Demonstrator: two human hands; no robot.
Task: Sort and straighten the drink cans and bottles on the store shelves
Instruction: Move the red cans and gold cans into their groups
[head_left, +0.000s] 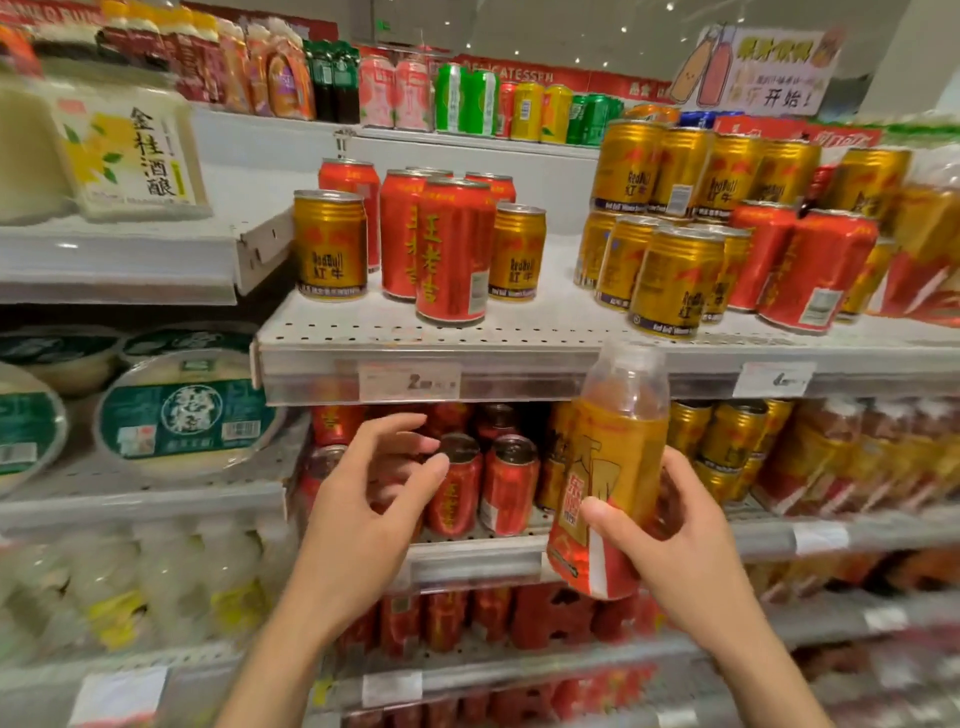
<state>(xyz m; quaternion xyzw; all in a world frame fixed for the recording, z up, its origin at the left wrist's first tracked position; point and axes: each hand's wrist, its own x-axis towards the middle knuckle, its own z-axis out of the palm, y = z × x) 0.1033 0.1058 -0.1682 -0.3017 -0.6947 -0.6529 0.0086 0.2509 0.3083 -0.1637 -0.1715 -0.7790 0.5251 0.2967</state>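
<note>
My right hand (670, 535) grips the lower part of a gold and red plastic bottle (608, 457) with a clear cap, held tilted in front of the shelf edge. My left hand (374, 499) hovers with spread, slightly curled fingers in front of red cans (509, 483) on the lower shelf and holds nothing. On the shelf above, a red can (453, 252) stands near the front with more red cans behind it. A gold can (330, 245) stands to its left and another gold can (517, 252) to its right. A mixed cluster of gold cans (675, 280) and red cans (815, 270) fills the right side.
The white perforated shelf (545, 322) has bare room at its front middle, with price tags (410, 382) on its rail. Tubs with green labels (187, 415) and a white box (130, 156) sit on the left shelves. The top shelf carries assorted cans (467, 101). Lower shelves hold more red cans.
</note>
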